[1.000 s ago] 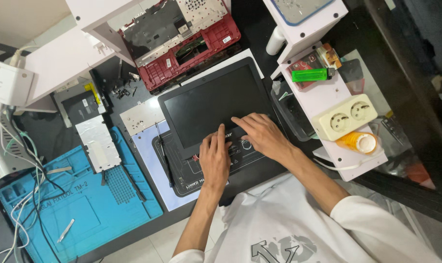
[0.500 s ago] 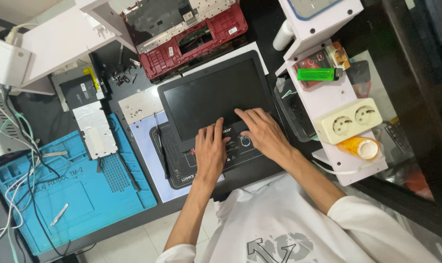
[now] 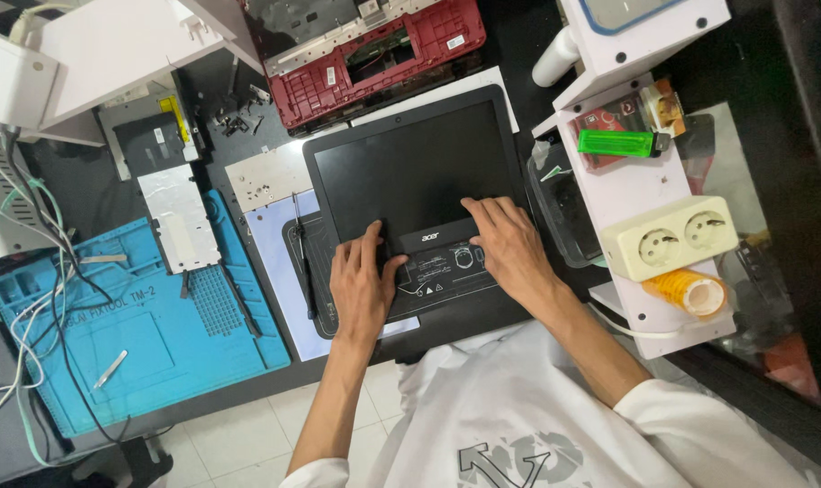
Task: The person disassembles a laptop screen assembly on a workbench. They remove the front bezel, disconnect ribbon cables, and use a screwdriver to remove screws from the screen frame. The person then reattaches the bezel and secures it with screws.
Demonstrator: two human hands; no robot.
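Both hands laid flat on a black laptop screen panel (image 3: 408, 172) at mid-bench, directly ahead of the torso. Left hand (image 3: 361, 287) spread, palm down, fingers reaching up to the panel's lower-left corner, thumb angled right toward the hinge strip. Right hand (image 3: 510, 248) likewise spread, fingertips pressed on the lower bezel, just right of centre. Neither hand pinching or gripping anything; contact by pads and palm only.

Panel lying face up, long axis running left to right with a slight clockwise tilt, camera edge farthest from the body. Below the bezel, a black base part (image 3: 446, 276) with white printed symbols, touching or overlapping the panel; exact join hidden under the hands. Panel away from both hands, upward in view; right hand set higher on it, left hand lower and nearer the corner.

Alongside: red laptop shell (image 3: 374, 54) above the panel, apart from it. Blue work mat (image 3: 130, 325) well to the left, carrying tweezers (image 3: 109, 369) and a silver plate (image 3: 182, 226). Black slim tool (image 3: 304, 262) just left of the left hand, not touched. White shelf (image 3: 627, 181) to the right with green lighter (image 3: 616, 143), double socket (image 3: 668, 237) and yellow tape roll (image 3: 686, 291).

Hard to make out: hinge condition, any screws, panel's lower edge beneath the palms. Loose white cables (image 3: 22, 271) cut off at the left edge.
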